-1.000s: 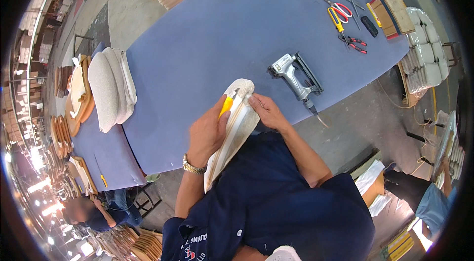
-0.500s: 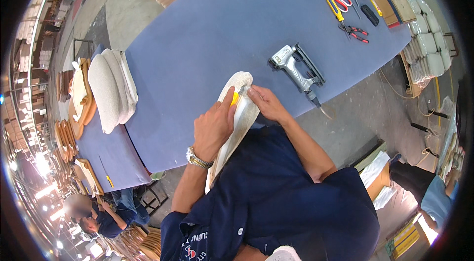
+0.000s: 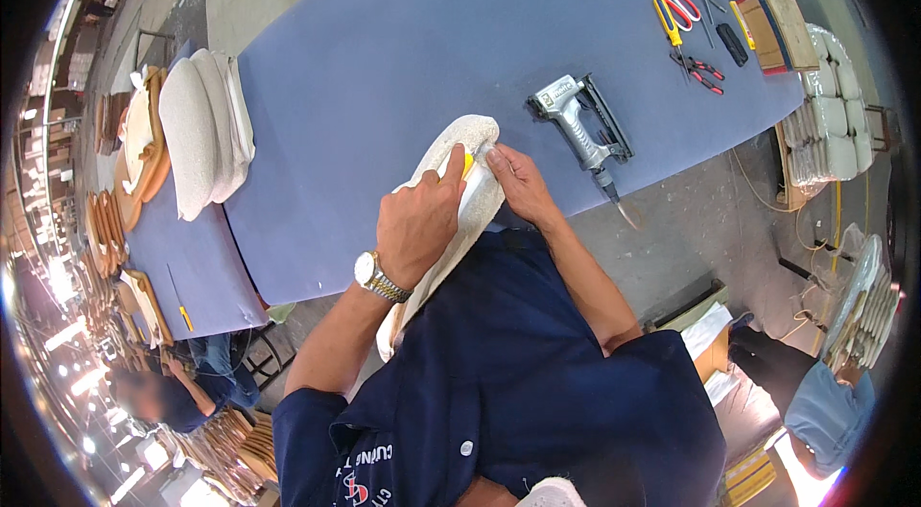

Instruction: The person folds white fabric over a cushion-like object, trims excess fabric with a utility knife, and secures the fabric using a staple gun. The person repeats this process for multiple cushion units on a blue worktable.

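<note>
The left hand [image 3: 419, 224] is closing around a small yellow-handled tool [image 3: 468, 165], with its forefinger lying along the handle, and only a little of the yellow is showing. The right hand [image 3: 521, 186] is pinching the edge of a long, light grey pad [image 3: 477, 212] between thumb and fingers, just beside the tool. The pad is lying under both hands: its rounded end is reaching a little beyond the grip, and its other end is running back below the left wrist. In my judgement, the work at the rounded end is being in progress and is not finished, but the hands are hiding the exact spot, so I cannot tell how much is remaining. Right of the grip, a staple gun [image 3: 574, 128] is resting unheld on the blue table [image 3: 384, 47]; well to the left, similar pads [image 3: 197, 133] are standing together.
</note>
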{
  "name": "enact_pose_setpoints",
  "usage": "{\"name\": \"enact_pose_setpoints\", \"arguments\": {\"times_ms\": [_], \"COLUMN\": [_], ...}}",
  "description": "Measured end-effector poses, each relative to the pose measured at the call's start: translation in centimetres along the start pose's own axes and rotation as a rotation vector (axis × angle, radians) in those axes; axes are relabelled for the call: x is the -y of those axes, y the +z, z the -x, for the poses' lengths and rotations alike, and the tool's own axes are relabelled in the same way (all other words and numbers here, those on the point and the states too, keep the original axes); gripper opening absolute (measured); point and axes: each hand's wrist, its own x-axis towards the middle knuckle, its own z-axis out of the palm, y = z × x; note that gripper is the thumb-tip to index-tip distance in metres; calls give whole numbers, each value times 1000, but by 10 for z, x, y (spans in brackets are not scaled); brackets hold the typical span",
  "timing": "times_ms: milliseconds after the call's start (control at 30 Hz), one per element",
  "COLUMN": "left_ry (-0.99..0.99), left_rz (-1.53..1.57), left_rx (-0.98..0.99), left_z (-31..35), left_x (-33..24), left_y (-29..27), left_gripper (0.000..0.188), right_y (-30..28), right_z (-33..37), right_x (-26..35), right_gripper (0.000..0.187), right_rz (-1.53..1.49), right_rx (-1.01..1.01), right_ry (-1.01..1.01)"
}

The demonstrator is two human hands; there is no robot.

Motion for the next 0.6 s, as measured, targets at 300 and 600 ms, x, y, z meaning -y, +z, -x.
{"name": "enact_pose_setpoints", "arguments": {"times_ms": [300, 600], "left_ry": [-5, -40], "left_rz": [68, 162], "left_rx": [40, 99], "left_z": [2, 11], "left_x": [7, 7], "left_y": [5, -2], "left_gripper": [47, 47], "right_y": [4, 7], "right_z": [-1, 2], "right_x": [4, 4], "right_gripper": [41, 40], "right_rz": [11, -80], "right_rx": [-38, -60], "right_ry": [-38, -4]}}
